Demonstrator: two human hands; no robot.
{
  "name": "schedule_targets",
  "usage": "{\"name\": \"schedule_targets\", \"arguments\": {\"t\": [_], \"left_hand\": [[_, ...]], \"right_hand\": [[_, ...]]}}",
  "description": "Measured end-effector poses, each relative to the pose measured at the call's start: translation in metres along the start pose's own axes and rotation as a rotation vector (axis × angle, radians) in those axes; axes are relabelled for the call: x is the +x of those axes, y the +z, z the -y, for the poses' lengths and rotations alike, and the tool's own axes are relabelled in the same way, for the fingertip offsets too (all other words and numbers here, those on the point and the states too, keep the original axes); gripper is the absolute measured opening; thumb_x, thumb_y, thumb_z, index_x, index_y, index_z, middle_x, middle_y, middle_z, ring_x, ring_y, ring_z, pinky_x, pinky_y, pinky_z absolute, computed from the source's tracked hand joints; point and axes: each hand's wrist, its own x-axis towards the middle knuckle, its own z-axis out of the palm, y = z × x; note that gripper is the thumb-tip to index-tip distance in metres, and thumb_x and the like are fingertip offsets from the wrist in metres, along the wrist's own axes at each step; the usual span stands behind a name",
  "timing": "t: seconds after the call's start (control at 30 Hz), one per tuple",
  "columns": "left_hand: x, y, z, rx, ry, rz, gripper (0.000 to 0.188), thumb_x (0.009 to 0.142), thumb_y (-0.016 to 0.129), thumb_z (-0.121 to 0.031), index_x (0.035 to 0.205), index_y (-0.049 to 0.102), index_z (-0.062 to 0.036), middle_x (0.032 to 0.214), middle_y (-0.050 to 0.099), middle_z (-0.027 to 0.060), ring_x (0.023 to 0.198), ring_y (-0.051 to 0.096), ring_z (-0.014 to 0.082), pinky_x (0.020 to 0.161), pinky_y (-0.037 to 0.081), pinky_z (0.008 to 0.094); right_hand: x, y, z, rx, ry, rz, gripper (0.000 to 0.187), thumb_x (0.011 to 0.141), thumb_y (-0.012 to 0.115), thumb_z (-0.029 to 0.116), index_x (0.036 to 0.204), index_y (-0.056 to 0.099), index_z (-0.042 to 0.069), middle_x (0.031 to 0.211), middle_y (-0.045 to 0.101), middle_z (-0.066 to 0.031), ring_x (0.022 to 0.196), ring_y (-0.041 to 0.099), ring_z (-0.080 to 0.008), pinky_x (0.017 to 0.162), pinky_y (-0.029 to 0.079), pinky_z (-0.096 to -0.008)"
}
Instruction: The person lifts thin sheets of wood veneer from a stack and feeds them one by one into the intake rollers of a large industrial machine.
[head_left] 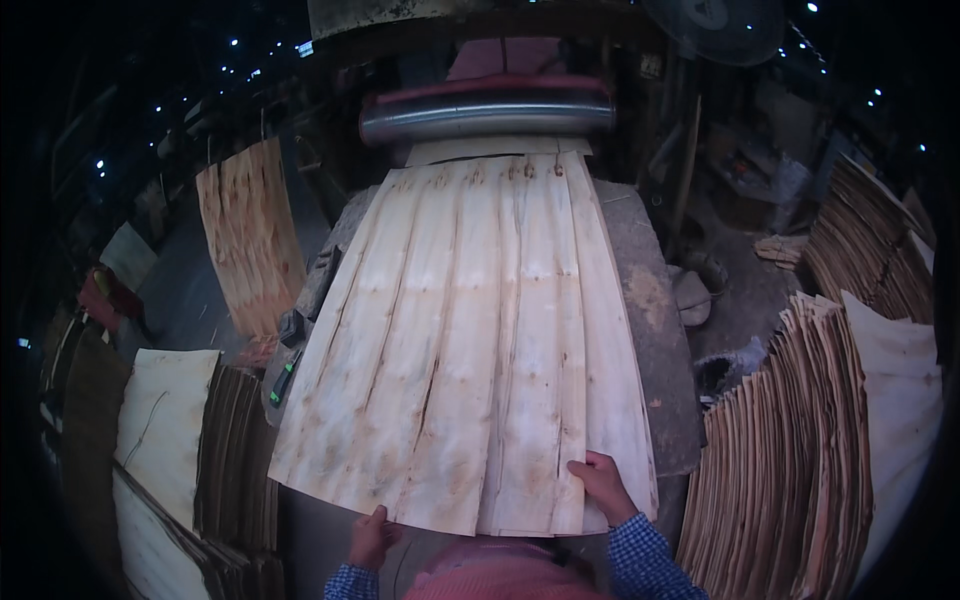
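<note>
A large pale wood veneer sheet (430,330) with dark lengthwise cracks and small knots lies in front of me, its near edge reaching past the bench. My left hand (370,540) pinches that near edge at its left part, thumb uppermost. At the near right corner, my right hand (604,487) is closed on the sheet's right edge, with the thumb on top. Beneath it, further veneer (620,350) sticks out along the right side. Beyond the far edge, a shiny metal roller (490,118) spans the bench, with another pale sheet (500,147) below it.
Veneer stacks stand upright at the right (780,450) and left (240,450). A brown rippled sheet (252,235) leans farther left. A green-and-black tool (283,383) lies on the left edge of the rough bench (645,270). A fan (715,25) hangs at the top right.
</note>
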Motion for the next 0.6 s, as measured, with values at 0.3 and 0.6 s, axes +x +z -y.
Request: {"name": "schedule_targets", "arguments": {"t": [0.3,0.6], "left_hand": [[0.034,0.016,-0.005,-0.866,0.1,0.359,0.046,0.103,0.041,-0.028,0.139,0.039,0.0006,0.138,0.051,0.0186,0.127,0.051,0.0327,0.109,0.04,0.0459],[0.059,0.002,-0.033,-0.857,0.217,0.401,0.049,0.104,0.038,-0.032,0.139,0.041,0.0015,0.137,0.052,0.0192,0.126,0.051,0.0341,0.11,0.039,0.0467]], "right_hand": [[-0.004,-0.083,-0.025,-0.082,-0.07,-0.26,0.027,0.09,0.057,0.008,0.111,0.064,-0.006,0.097,0.07,-0.0089,0.084,0.066,-0.0164,0.076,0.053,-0.0305],[0.03,-0.055,0.007,0.101,-0.03,-0.258,0.019,0.095,0.052,0.011,0.105,0.061,-0.002,0.081,0.066,-0.009,0.062,0.064,-0.0192,0.058,0.052,-0.0325]]}}
